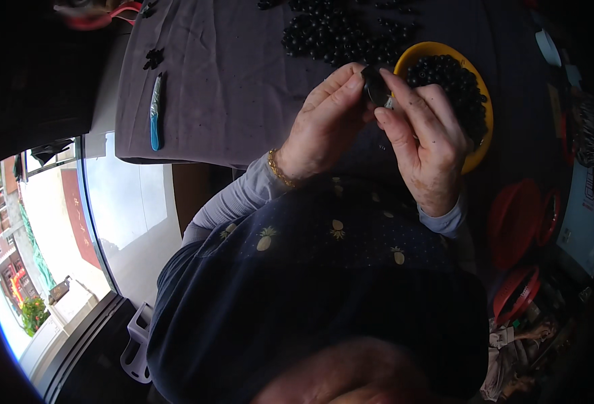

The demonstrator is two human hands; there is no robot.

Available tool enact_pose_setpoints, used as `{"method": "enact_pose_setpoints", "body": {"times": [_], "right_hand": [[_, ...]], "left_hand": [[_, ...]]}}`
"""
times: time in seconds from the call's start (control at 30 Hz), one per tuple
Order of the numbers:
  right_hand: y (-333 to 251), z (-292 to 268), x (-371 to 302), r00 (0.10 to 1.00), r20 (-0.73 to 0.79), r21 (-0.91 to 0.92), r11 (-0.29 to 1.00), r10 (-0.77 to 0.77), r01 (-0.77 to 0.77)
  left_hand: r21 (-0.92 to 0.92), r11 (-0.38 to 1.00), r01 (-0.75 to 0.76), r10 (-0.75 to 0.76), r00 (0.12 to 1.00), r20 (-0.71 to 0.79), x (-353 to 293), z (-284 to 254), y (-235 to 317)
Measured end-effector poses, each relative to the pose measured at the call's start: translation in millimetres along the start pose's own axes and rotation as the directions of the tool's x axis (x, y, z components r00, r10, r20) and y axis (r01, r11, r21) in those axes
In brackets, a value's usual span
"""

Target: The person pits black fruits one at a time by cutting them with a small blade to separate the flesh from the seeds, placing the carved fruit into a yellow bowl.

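Note:
My left hand [327, 121] pinches a shiny black, rounded piece [375, 86] between thumb and fingers, above the near part of the cloth. From the other side, my right hand [428, 141] closes its thumb and forefinger near the same piece. A small pale, shiny bit [389, 103] shows by the right thumb; its kind is unclear. Just beyond my right hand, and partly hidden by it, stands a yellow bowl [488, 111] filled with small black, bead-like pieces [445, 77]. Farther off, a loose heap of similar black pieces [324, 30] lies on the cloth.
A knife with a blue handle [155, 128] lies on the dark tablecloth [223, 87] at the left. Beyond it is a small black cluster [153, 59]. Red plastic containers [514, 215] stand low at the right. A window [75, 222] is at the left.

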State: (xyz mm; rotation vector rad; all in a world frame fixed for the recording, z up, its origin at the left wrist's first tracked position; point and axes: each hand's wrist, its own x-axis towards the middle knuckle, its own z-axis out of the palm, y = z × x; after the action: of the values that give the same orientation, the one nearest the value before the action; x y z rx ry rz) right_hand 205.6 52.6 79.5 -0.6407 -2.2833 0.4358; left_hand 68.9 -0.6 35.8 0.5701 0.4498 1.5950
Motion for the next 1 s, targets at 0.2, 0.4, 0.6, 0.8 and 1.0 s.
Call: {"method": "enact_pose_setpoints", "body": {"times": [0.2,0.4,0.6,0.8,1.0], "right_hand": [[1.6,2.6,0.1,0.998,-0.044,0.016,0.999,-0.037,0.038],[-1.3,-0.3,0.3,0.999,-0.032,0.023,0.999,-0.041,0.042],[-1.0,0.3,-1.5,0.999,-0.028,0.017,0.999,-0.043,0.044],[-3.3,2.1,-2.1,0.998,-0.057,0.033,0.999,-0.012,0.014],[-6.2,1.6,-0.7,0.997,-0.076,0.093,0.996,-0.011,0.018]], "left_hand": [[0.071,0.997,-0.027,0.024,0.999,0.043,-4.1,0.6,2.0],[0.116,0.991,-0.069,0.067,0.998,0.02,-5.7,3.6,0.9],[0.1,0.993,-0.062,0.062,0.998,-0.003,-7.3,5.1,0.9],[0.13,0.988,-0.086,0.088,0.996,-0.006,-8.7,10.1,2.8],[0.193,0.972,-0.138,0.138,0.99,0.012,-10.3,10.0,4.3]]}}
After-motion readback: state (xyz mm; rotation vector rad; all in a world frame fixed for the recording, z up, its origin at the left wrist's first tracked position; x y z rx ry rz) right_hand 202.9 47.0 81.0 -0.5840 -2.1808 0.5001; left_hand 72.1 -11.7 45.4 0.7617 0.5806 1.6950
